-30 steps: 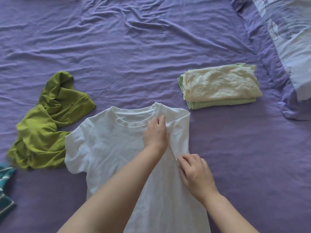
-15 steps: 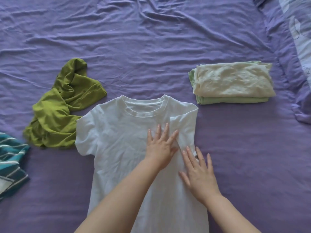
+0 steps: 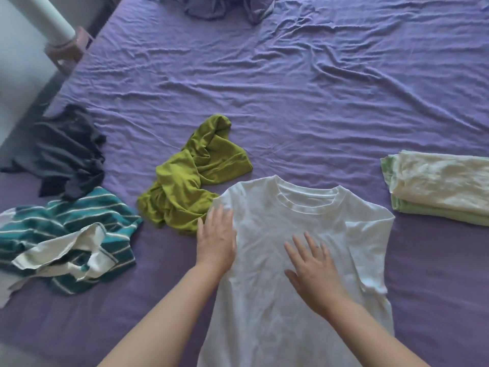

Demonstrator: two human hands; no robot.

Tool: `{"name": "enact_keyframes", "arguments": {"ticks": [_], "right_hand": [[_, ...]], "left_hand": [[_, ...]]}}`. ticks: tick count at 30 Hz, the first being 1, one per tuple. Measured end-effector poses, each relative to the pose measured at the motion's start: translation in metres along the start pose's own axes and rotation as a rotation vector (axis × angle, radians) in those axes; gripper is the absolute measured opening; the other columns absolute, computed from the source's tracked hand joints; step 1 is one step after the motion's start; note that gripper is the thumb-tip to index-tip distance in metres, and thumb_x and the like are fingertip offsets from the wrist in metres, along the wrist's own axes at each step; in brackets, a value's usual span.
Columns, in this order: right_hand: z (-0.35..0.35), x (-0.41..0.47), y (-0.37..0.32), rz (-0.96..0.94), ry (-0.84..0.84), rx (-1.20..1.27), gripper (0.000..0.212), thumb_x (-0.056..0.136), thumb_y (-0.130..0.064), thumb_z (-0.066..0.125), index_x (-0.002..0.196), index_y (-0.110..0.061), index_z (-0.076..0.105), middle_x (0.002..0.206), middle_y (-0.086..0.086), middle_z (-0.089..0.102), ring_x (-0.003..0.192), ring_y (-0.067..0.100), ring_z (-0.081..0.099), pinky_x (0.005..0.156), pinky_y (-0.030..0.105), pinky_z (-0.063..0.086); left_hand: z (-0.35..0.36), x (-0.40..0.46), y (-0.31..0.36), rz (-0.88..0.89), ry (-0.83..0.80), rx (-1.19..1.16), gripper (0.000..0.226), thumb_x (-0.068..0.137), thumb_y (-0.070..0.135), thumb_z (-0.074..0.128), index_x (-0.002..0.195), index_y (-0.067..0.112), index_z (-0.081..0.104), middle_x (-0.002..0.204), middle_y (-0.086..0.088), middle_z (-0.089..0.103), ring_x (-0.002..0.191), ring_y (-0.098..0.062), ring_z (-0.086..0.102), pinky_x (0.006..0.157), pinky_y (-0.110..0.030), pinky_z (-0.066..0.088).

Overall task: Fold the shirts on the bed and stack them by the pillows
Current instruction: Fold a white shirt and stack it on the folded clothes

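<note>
Pressing flat with fingers spread, left hand (image 3: 216, 241) at the left sleeve edge and right hand (image 3: 315, 271) mid-chest of the white T-shirt (image 3: 304, 229) on the bed (image 3: 264, 102), folded stack (image 3: 439, 189) right of both hands.

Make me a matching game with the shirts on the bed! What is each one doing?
Things:
1. white shirt
2. olive green shirt
3. striped teal shirt
4. cream shirt

States:
A. folded, on top of a pale green one
B. crumpled, farthest left of these four
C. spread flat under both hands
D. crumpled, right beside the white shirt's sleeve

Pairs: 1-C, 2-D, 3-B, 4-A
</note>
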State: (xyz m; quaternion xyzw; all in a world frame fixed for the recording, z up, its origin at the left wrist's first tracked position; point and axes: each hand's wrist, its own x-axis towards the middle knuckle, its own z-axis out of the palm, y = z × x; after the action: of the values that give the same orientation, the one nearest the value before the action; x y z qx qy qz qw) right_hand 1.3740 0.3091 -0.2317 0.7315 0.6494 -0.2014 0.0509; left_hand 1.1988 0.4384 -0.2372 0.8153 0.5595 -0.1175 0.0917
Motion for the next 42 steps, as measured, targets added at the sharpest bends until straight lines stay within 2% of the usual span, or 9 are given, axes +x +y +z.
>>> {"name": "enact_keyframes", "arguments": {"ticks": [3,7,12,18,25,30,33,36,42], "right_hand": [[-0.003,0.042,-0.018,-0.062,-0.014,0.010,0.059,0.098,-0.042,0.031,0.149,-0.024,0.009,0.159,0.002,0.002,0.145,0.027,-0.007,0.116,0.046,0.001],[-0.012,0.090,-0.038,-0.068,0.012,0.026,0.058,0.098,-0.043,0.029,0.149,-0.025,0.007,0.159,0.000,0.000,0.145,0.024,-0.008,0.116,0.044,0.002],[-0.002,0.126,-0.051,-0.022,-0.098,0.046,0.065,0.096,-0.053,0.027,0.149,-0.029,0.000,0.159,-0.001,-0.004,0.145,0.024,-0.011,0.116,0.046,0.001],[0.013,0.133,-0.067,-0.043,-0.141,0.149,0.074,0.090,-0.063,0.031,0.147,-0.036,-0.006,0.159,-0.003,-0.005,0.145,0.023,-0.012,0.116,0.046,0.001],[0.025,0.094,-0.055,0.145,-0.122,0.192,0.069,0.091,-0.064,0.023,0.146,-0.038,-0.008,0.158,-0.005,-0.010,0.144,0.017,-0.014,0.116,0.041,-0.005],[0.022,0.097,-0.056,0.183,-0.112,0.211,0.067,0.093,-0.060,0.026,0.149,-0.032,0.001,0.158,-0.004,-0.006,0.145,0.016,-0.010,0.116,0.039,-0.003],[0.013,0.089,-0.055,0.254,0.023,0.352,0.065,0.094,-0.053,0.037,0.148,-0.027,0.015,0.158,-0.003,0.009,0.145,0.014,0.002,0.115,0.036,0.010],[0.007,0.075,-0.048,0.307,0.136,0.429,0.058,0.096,-0.040,0.043,0.147,-0.020,0.025,0.154,0.000,0.024,0.143,0.016,0.017,0.115,0.034,0.017],[0.014,0.058,-0.038,0.337,0.168,0.559,0.050,0.096,-0.024,0.048,0.143,-0.013,0.033,0.142,0.005,0.043,0.132,0.022,0.039,0.108,0.037,0.030]], "left_hand": [[-0.013,0.032,-0.028,0.001,0.027,-0.023,0.059,0.099,0.030,0.032,0.151,0.021,0.004,0.159,0.001,0.007,0.146,-0.016,0.002,0.118,-0.039,0.006],[-0.023,0.072,-0.037,0.137,-0.055,-0.078,0.069,0.096,0.035,0.044,0.150,0.017,0.005,0.149,-0.004,0.032,0.141,-0.023,0.018,0.113,-0.035,0.019],[-0.023,0.087,-0.047,0.074,-0.003,-0.060,0.031,0.087,0.034,0.054,0.111,0.015,0.057,0.110,-0.006,0.062,0.110,-0.027,0.046,0.088,-0.036,0.035],[-0.031,0.095,-0.063,0.046,-0.192,-0.825,0.020,0.083,0.028,0.062,0.075,0.017,0.048,0.069,0.004,0.050,0.069,-0.017,0.049,0.054,-0.024,0.036],[-0.038,0.090,-0.068,0.051,-0.572,-1.066,0.058,0.073,0.018,0.078,0.122,0.021,0.046,0.104,0.004,0.062,0.093,-0.011,0.063,0.077,-0.026,0.053],[-0.044,0.083,-0.067,0.023,-0.231,-0.526,0.029,0.076,0.028,0.069,0.092,0.010,0.053,0.091,-0.006,0.062,0.085,-0.024,0.061,0.074,-0.038,0.050],[-0.053,0.078,-0.045,-0.118,-0.410,-1.057,0.027,0.081,0.025,0.069,0.097,0.013,0.051,0.075,-0.007,0.065,0.057,-0.019,0.067,0.054,-0.032,0.056],[-0.053,0.073,-0.014,-0.166,-0.706,-1.509,0.045,0.093,0.017,0.057,0.131,0.020,0.034,0.098,-0.020,0.062,0.064,-0.021,0.070,0.054,-0.033,0.058],[-0.029,0.073,-0.016,-0.015,-0.099,-0.857,0.028,0.089,0.002,0.045,0.113,0.006,0.061,0.101,-0.007,0.067,0.087,-0.021,0.064,0.077,-0.034,0.051]]}}
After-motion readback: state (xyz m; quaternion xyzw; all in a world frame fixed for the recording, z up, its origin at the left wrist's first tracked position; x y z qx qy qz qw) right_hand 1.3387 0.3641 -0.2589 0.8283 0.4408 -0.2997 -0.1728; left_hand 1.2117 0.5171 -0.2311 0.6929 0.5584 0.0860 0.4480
